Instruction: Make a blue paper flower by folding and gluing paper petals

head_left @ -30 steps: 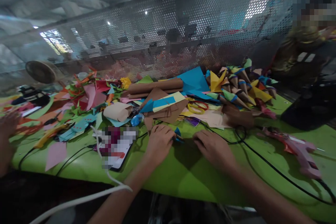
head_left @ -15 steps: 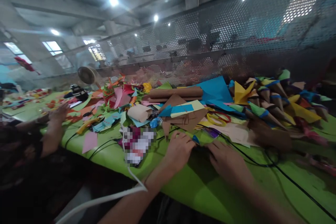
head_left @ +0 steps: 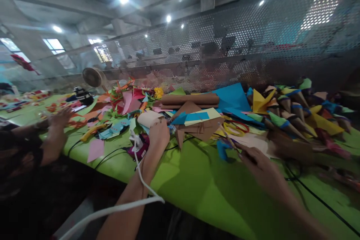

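Note:
My left hand (head_left: 159, 135) is at the open end of a cream paper roll (head_left: 148, 119), its fingers bent together and their tips hidden. What it grips I cannot make out. My right hand (head_left: 257, 161) is closed on a thin stick-like tool (head_left: 231, 139) that points up and left. A curved blue piece (head_left: 222, 150) hangs beside the tool; whether they touch I cannot tell. A magenta item (head_left: 140, 147) with a white cable (head_left: 144, 183) lies by my left wrist. Brown folded paper (head_left: 201, 127) with blue and pale yellow strips lies between my hands.
A yellow-handled tool (head_left: 92, 133) with a black cord lies left, near another person's hand (head_left: 60, 116). Paper cones (head_left: 295, 107) pile up at right. Yellow and red rings (head_left: 234, 128) lie behind my right hand. A perforated screen (head_left: 210, 48) backs the green table (head_left: 194, 180).
My hands, close together before, have come apart. The left moved left to the paper roll; the right moved slightly right with a thin tool now visible. The pixelated flat item is no longer visible.

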Demonstrator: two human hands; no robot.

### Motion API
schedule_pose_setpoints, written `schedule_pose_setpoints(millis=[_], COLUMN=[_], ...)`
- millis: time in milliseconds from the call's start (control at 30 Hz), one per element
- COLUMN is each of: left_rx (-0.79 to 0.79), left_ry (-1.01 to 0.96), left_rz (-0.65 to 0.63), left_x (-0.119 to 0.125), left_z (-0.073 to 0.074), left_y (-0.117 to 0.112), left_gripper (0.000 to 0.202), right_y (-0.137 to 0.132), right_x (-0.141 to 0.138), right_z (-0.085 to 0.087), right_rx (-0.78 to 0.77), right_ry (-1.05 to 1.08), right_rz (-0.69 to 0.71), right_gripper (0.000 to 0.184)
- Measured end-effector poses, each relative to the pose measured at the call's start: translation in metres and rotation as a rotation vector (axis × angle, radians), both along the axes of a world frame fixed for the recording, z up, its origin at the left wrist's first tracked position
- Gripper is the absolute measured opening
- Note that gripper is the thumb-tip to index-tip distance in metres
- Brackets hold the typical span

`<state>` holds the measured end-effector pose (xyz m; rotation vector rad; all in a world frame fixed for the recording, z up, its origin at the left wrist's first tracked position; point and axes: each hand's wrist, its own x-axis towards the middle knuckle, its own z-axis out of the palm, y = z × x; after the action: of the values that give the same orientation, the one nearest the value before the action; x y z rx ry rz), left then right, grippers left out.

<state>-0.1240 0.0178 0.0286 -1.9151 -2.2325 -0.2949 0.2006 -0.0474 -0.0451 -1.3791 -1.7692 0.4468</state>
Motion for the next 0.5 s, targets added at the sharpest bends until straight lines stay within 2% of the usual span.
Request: schedule_pose_setpoints(millis=[67, 133, 233, 367, 500], left_rx=[-0.031, -0.046, -0.058, -0.078, -0.084], left_ry=[-0.007, -0.015, -0.035, -0.097, -0.229], left_rz=[-0.008, -0.035, -0.085, -0.11, -0.111], left_x=[-0.002, 0.0, 0.009, 0.018, 0.019], left_z=[0.004, 0.005, 0.004, -0.002, -0.008], left_y=[0.013, 0.025, 0.04, 0.058, 0.069], left_gripper=[0.024, 0.024, 0.027, 0.029, 0.013], right_y=[0.0, -0.002, -0.008, -0.013, -0.013], right_x=[0.001, 0.0, -0.003, -0.006, -0.009], right_z=[0.003, 0.008, 0.016, 0.023, 0.024], right_rx=[-0.084, -0.23, -0.409, -0.439, -0.479], right_ry=[0.185, 0.372, 0.536, 0.532, 0.481], right_rz=[-0.013, -0.004, 0.031, 0.035, 0.16], right_gripper=[0.041, 0.044, 0.05, 0.048, 0.044])
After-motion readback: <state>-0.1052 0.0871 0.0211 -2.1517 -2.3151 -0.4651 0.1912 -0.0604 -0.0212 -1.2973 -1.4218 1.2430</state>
